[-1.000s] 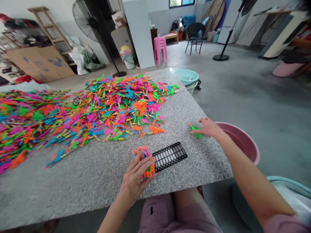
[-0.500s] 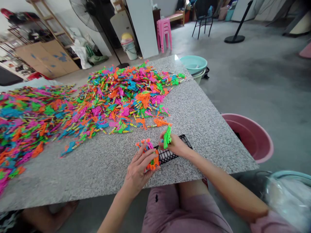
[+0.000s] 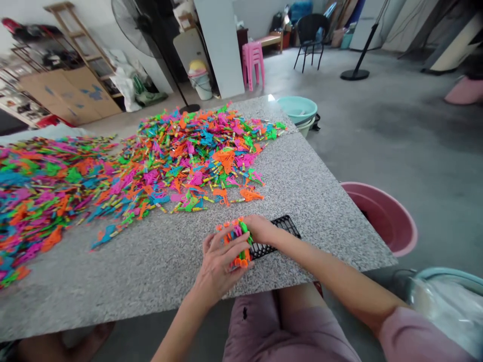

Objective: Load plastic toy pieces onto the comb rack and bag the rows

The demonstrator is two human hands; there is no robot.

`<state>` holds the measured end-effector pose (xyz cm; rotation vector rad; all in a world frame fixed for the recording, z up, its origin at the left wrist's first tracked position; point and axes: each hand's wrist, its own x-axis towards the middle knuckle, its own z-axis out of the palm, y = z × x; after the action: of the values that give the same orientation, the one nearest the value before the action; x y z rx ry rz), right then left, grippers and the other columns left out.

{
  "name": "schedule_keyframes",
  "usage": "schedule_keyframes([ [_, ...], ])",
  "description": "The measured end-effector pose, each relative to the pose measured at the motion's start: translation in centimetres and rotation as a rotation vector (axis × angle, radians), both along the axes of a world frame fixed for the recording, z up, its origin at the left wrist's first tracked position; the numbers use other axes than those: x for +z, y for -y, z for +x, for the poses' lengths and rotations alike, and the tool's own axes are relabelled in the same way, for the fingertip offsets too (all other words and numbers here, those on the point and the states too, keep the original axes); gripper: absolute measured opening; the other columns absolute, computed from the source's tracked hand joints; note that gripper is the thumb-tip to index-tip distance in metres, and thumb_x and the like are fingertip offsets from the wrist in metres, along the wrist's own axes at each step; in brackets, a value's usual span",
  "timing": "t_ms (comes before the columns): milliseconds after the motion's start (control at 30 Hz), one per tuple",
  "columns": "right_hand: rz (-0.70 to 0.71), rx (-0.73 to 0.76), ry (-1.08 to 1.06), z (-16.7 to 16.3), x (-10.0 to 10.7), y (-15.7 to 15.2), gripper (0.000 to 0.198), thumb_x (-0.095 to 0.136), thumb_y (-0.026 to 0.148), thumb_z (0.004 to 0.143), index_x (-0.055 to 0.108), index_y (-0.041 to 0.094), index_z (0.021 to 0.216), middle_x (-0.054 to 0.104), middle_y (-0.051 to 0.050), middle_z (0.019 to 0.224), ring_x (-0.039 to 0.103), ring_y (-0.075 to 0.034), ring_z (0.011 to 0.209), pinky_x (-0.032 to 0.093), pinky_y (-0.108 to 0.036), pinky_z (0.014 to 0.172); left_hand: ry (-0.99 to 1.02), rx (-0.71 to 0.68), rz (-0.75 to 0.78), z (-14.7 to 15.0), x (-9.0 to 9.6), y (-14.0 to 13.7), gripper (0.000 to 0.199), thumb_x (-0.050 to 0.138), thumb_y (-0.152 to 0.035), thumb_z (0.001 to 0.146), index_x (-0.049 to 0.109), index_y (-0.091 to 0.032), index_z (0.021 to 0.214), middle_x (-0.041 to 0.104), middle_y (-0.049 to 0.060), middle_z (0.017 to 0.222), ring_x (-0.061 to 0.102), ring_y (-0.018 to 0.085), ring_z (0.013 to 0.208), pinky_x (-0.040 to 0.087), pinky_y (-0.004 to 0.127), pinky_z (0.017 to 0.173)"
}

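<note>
A black plastic grid rack (image 3: 287, 226) lies on the granite table near its front edge. Small toy dart guns (image 3: 237, 244) in orange, pink, blue and green stand side by side at the rack's left end. My left hand (image 3: 217, 256) is curled over this row, thumb at the near side and fingers across the tops. My right hand (image 3: 260, 230) reaches in from the right and holds a green toy gun (image 3: 245, 230) against the row. Its fingertips are mostly hidden. Part of the rack lies under my right forearm.
A large heap of colourful toy guns (image 3: 188, 151) covers the table's far and left parts. Bare granite tabletop (image 3: 151, 266) shows in front. A pink tub (image 3: 392, 226) and a turquoise basin (image 3: 298, 108) stand off the right edge. Another person's limb (image 3: 68, 344) shows below the table at left.
My right hand has moved left and down, bringing the green toy gun from above the rack to the row. My left hand stays on the toy guns.
</note>
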<state>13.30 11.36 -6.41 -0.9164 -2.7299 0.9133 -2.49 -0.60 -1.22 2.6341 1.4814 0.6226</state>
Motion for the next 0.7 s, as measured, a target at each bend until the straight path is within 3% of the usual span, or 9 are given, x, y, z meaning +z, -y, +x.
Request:
schedule_keyframes([
  [100, -0.047, 0.064, -0.038, -0.5, 0.1, -2.7, 0.034, 0.067, 0.011, 0.075, 0.068, 0.018, 0.109, 0.072, -0.005, 0.095, 0.066, -0.02, 0.089, 0.046, -0.024, 0.076, -0.084, 0.029, -0.06, 0.0, 0.8, 0.1, 0.028, 0.065, -0.039, 0.09, 0.062, -0.028, 0.116, 0.064, 0.002, 0.132, 0.041, 0.032, 0.133, 0.032, 0.052, 0.102],
  [200, -0.013, -0.234, -0.058, -2.2, 0.0, -4.5, 0.039, 0.058, 0.02, 0.089, 0.056, 0.017, 0.128, 0.07, -0.009, 0.102, 0.065, -0.021, 0.095, 0.047, -0.029, 0.083, -0.102, 0.019, -0.062, 0.1, 1.0, 0.2, 0.029, 0.062, -0.039, 0.091, 0.062, -0.024, 0.116, 0.062, 0.006, 0.134, 0.038, 0.032, 0.135, 0.037, 0.05, 0.102],
  [267, 0.03, -0.419, 0.003, -3.6, -0.3, -4.4, 0.037, 0.044, 0.034, 0.099, 0.053, 0.018, 0.13, 0.066, -0.015, 0.111, 0.065, -0.026, 0.098, 0.048, -0.036, 0.083, -0.088, 0.01, -0.06, 0.2, 1.1, 0.1, 0.028, 0.062, -0.038, 0.091, 0.063, -0.024, 0.115, 0.063, 0.007, 0.131, 0.039, 0.032, 0.134, 0.039, 0.051, 0.102],
  [333, 0.064, -0.499, 0.091, -4.2, -0.5, -3.7, 0.038, 0.037, 0.039, 0.1, 0.053, 0.018, 0.128, 0.06, -0.019, 0.118, 0.064, -0.03, 0.1, 0.049, -0.04, 0.081, -0.057, 0.019, -0.074, 0.3, 1.4, -0.1, 0.034, 0.065, -0.038, 0.089, 0.061, -0.024, 0.119, 0.065, 0.008, 0.127, 0.041, 0.032, 0.132, 0.041, 0.052, 0.102],
  [433, 0.132, -0.574, 0.172, -3.2, -0.8, -2.8, 0.035, 0.033, 0.026, 0.1, 0.052, 0.018, 0.128, 0.057, -0.022, 0.12, 0.061, -0.032, 0.105, 0.049, -0.042, 0.082, -0.028, 0.064, -0.103, 0.9, 1.9, -0.3, 0.054, 0.07, -0.037, 0.084, 0.052, -0.024, 0.133, 0.066, 0.009, 0.123, 0.041, 0.032, 0.13, 0.042, 0.053, 0.103],
  [500, 0.137, -0.653, 0.196, -1.6, -1.0, -2.7, 0.038, 0.03, 0.016, 0.097, 0.049, 0.015, 0.129, 0.058, -0.024, 0.118, 0.06, -0.033, 0.108, 0.049, -0.043, 0.084, -0.05, 0.098, -0.093, 1.5, 2.0, -0.3, 0.053, 0.072, -0.036, 0.082, 0.055, -0.027, 0.131, 0.065, 0.008, 0.119, 0.044, 0.033, 0.125, 0.042, 0.054, 0.101],
  [600, 0.07, -0.803, 0.184, 0.7, -1.1, -3.2, 0.039, 0.031, 0.009, 0.093, 0.049, 0.008, 0.128, 0.06, -0.026, 0.116, 0.062, -0.033, 0.104, 0.049, -0.043, 0.084, -0.088, 0.165, 0.007, 2.5, 1.7, -0.1, 0.03, 0.072, -0.037, 0.082, 0.069, -0.03, 0.111, 0.065, 0.008, 0.117, 0.048, 0.035, 0.12, 0.032, 0.063, 0.104],
  [700, 0.014, -0.855, 0.174, 2.1, -0.7, -3.7, 0.036, 0.035, 0.006, 0.091, 0.053, 0.004, 0.122, 0.057, -0.028, 0.119, 0.064, -0.034, 0.1, 0.05, -0.042, 0.082, -0.122, 0.151, 0.089, 2.7, 1.4, 0.0, 0.024, 0.069, -0.037, 0.086, 0.07, -0.03, 0.109, 0.062, 0.007, 0.128, 0.044, 0.037, 0.126, 0.014, 0.071, 0.11],
])
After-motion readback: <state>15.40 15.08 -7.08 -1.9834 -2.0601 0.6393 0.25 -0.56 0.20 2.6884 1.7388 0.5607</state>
